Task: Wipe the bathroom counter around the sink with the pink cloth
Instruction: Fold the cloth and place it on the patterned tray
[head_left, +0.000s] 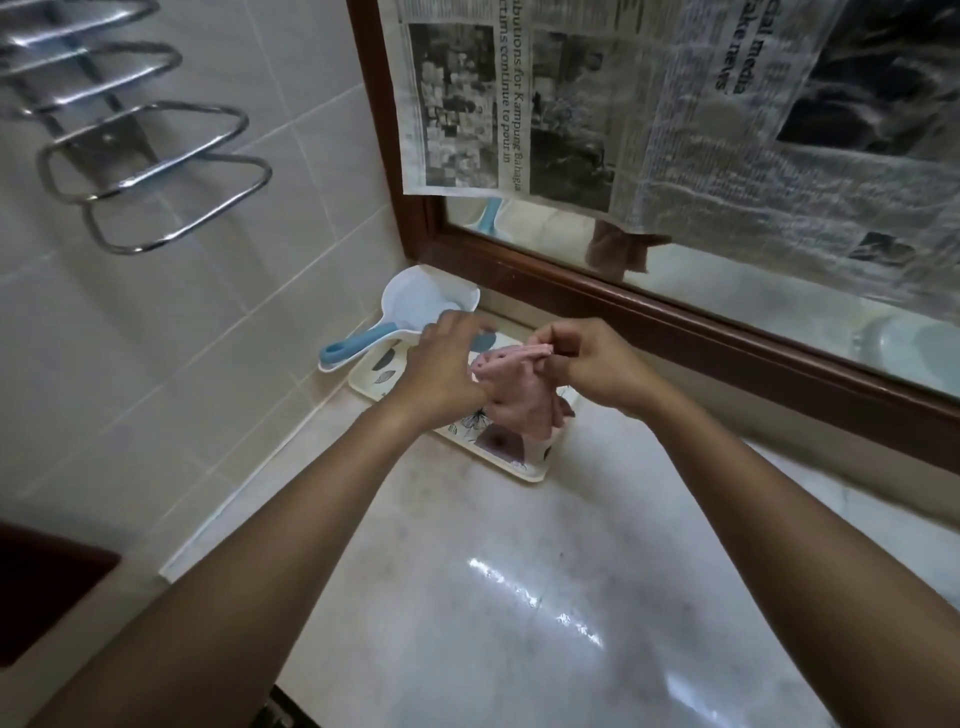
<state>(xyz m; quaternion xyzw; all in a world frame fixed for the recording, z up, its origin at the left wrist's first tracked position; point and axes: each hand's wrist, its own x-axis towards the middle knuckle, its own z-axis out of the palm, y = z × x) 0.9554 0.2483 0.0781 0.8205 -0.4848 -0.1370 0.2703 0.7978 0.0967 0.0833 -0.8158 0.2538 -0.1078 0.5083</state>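
Observation:
The pink cloth (519, 410) hangs bunched between both hands above a patterned tray (524, 467) in the back left corner of the pale marble counter (519, 597). My right hand (587, 369) pinches the cloth's folded top edge. My left hand (441, 374) is on the cloth's left side, its fingers partly hidden; whether they grip the cloth is unclear. The sink is out of view.
A white water scoop with a blue handle (415, 317) lies in the corner behind the tray. A wood-framed mirror (675, 322) covered with newspaper (571, 104) runs along the back. A chrome towel rack (145, 156) sticks out of the tiled left wall.

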